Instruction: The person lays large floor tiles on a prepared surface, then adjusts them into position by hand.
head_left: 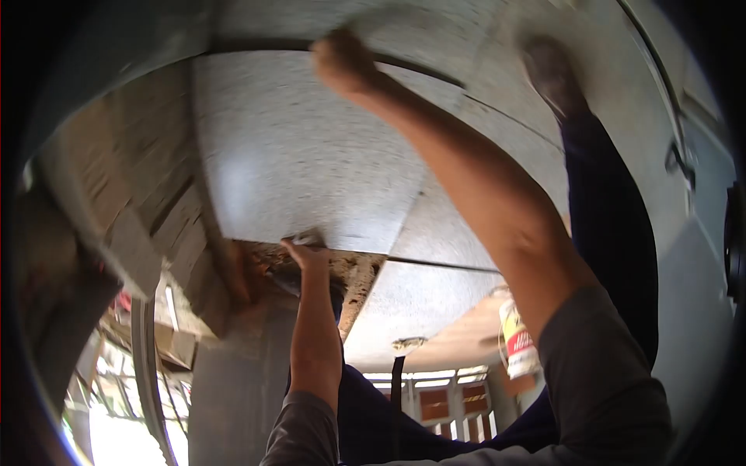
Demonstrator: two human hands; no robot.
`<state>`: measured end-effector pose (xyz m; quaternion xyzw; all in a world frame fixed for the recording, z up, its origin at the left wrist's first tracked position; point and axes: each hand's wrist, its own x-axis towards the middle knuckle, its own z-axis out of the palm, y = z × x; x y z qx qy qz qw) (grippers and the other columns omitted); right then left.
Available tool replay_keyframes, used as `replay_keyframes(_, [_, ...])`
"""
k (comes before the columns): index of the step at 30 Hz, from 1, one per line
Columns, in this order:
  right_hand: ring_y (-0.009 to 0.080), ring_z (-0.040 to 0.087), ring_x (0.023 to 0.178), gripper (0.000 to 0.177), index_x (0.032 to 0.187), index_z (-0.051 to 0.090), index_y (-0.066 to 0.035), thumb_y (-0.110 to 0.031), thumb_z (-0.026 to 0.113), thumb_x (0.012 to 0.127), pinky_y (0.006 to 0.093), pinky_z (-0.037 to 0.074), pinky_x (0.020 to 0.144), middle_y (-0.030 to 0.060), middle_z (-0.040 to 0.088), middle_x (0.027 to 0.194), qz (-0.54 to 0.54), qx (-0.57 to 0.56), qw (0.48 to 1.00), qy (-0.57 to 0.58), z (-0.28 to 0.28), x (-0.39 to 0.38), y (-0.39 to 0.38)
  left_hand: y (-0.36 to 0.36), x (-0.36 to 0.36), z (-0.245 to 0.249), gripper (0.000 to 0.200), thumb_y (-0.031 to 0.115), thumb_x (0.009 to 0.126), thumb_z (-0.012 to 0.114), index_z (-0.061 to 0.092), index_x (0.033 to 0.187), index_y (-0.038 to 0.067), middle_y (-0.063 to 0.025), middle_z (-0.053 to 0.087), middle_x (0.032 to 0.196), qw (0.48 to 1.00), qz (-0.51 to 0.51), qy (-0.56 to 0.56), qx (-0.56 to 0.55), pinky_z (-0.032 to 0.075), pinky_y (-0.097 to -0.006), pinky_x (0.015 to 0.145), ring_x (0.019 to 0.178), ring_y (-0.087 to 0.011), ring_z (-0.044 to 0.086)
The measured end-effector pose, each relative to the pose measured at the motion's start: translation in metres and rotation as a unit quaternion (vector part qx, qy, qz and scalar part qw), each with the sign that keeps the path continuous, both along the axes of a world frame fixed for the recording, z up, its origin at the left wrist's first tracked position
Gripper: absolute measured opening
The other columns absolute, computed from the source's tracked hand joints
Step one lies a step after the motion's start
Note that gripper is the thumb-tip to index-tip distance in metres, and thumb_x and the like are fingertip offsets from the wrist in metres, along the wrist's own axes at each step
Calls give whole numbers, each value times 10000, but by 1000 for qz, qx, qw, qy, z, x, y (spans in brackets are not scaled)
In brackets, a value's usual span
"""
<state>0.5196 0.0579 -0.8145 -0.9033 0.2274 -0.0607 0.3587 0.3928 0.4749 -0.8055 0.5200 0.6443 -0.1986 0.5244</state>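
A large grey tile (303, 147) lies on the floor in front of me. My left hand (309, 252) is closed at its near edge, beside a patch of exposed brown mortar bed (359, 283). A small greyish blurred thing (309, 237) shows at its fingers. My right hand (343, 64) is stretched out to the far side of the tile, curled into a fist. It is beside a dark curved strip or gap (416, 71) along the tile's far edge. Motion blur hides whether anything is in that fist.
More grey tiles (435, 303) lie to the right of the mortar. A white, yellow and red bucket (518, 342) stands near my right arm. Wooden boards or blocks (175, 241) are at the left. My shod foot (553, 74) rests on the floor at upper right, near a grey panel (703, 256).
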Motion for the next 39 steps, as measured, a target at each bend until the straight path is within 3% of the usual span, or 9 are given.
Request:
replay_keyframes(5, [415,652,828,239,852,676,21,-205,602,872,472,510,745,253,662,843,43,-5,996,72,14,-1,-3,-15,9,17,912,705,871,483,171,1527,155,-141,142,1568,1000,3,7,27,181,-505,1152,1411,-339,210])
replay_keyframes(9, [400,644,739,200,726,670,16,-143,599,826,471,525,715,224,653,760,17,-58,997,42,13,2,1,-8,12,21,988,691,871,496,8,1553,167,-138,-32,1607,1000,-3,22,11,81,-496,1179,1477,-336,13])
replay_keyframes(13, [394,648,820,163,792,666,9,-135,604,836,462,526,733,224,657,843,42,-55,992,108,27,6,2,5,15,16,976,667,879,515,66,1549,118,-144,31,1603,999,-6,32,8,122,-509,1165,1460,-348,102])
replay_keyframes(18, [387,653,832,131,795,672,-12,-115,598,827,454,534,737,220,657,850,46,-92,980,173,33,15,9,35,5,-5,933,618,893,544,145,1534,69,-152,130,1584,992,18,-48,-116,203,-515,1134,1420,-358,217])
replay_keyframes(24, [391,660,840,112,800,677,-19,-81,584,803,450,542,755,219,661,870,48,-120,965,228,39,25,17,39,15,-1,890,566,897,582,221,1510,31,-162,198,1562,994,24,-31,-99,296,-520,1085,1378,-365,306])
replay_keyframes(28, [389,669,858,121,825,682,-19,-89,586,805,443,552,756,221,669,907,50,-132,956,257,43,30,20,34,30,11,833,543,893,606,312,1449,-4,-165,366,1425,997,20,-16,-73,377,-510,1018,1242,-353,438])
replay_keyframes(30, [396,659,883,196,869,667,-12,-178,564,883,452,537,783,223,666,927,59,-124,949,285,43,30,19,30,41,25,792,538,891,614,366,1401,-16,-151,457,1299,996,14,-11,-89,422,-504,963,1129,-331,505])
replay_keyframes(36, [394,651,936,263,929,666,12,-221,544,925,446,527,813,236,665,968,50,-119,938,323,53,37,22,44,41,17,624,440,886,668,476,1268,-14,-69,484,944,999,-30,-23,-33,460,-455,820,869,-238,518])
replay_keyframes(39, [397,651,936,268,932,668,14,-219,536,929,445,526,813,240,665,967,50,-122,938,320,51,35,22,45,47,34,591,385,883,684,489,1280,-6,-92,546,999,994,-97,25,31,465,-417,834,937,-231,544])
